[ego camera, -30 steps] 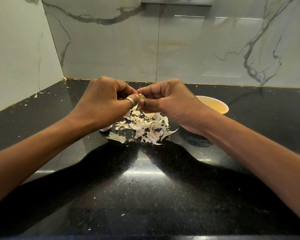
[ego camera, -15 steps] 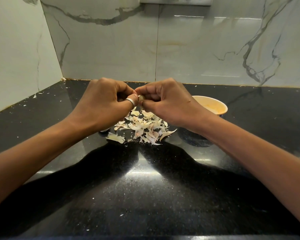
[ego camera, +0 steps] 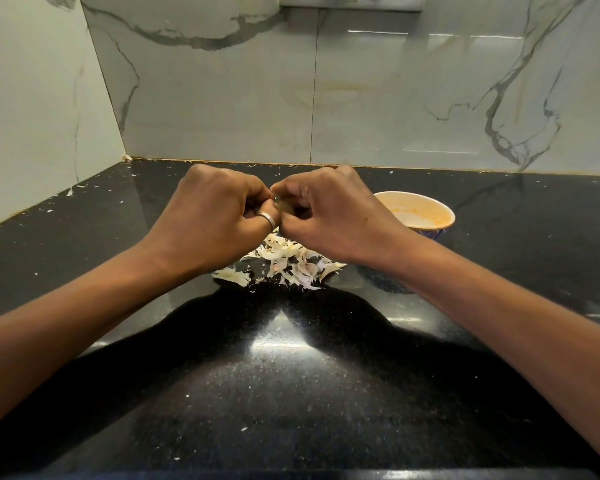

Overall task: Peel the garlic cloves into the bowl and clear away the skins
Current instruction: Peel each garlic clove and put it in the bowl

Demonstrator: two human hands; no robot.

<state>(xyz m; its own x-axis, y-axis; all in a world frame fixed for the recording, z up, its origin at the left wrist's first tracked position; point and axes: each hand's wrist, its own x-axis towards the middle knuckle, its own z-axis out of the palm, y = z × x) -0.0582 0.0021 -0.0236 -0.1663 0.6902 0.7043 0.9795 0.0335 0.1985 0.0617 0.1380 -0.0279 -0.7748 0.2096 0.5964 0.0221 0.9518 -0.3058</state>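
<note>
Two bare hands meet over a black speckled worktop (ego camera: 291, 403), working a single garlic clove (ego camera: 285, 206) between them. The left hand (ego camera: 215, 216) and the right hand (ego camera: 329, 216) are both curled, knuckles up, their fingertips touching at the centre of the frame. The clove shows only as a small pale-tan sliver in the gap where the thumbs and forefingers come together. Both hands pinch it, the left from the left side and the right from the right. Most of its surface is hidden by the fingers, so how much skin remains on it cannot be told. A silver ring (ego camera: 269, 219) sits on the left thumb, just beside the clove.

The clove is held in the air, clear of the worktop. Directly beneath the hands and a little nearer the camera lies a loose heap of papery white skins (ego camera: 284, 263), spread between the two wrists. The heap's far side is covered by the hands.

A bowl (ego camera: 426, 211), cream and orange inside and dark blue outside, stands on the worktop to the right of the clove, just behind the right wrist, which hides its near left part. A pale patch lies at its bottom; whether that is peeled garlic cannot be made out.

Small white flecks (ego camera: 244, 428) dot the worktop well apart from the heap. Grey-veined marble tiles (ego camera: 222, 98) line the corner behind it.
</note>
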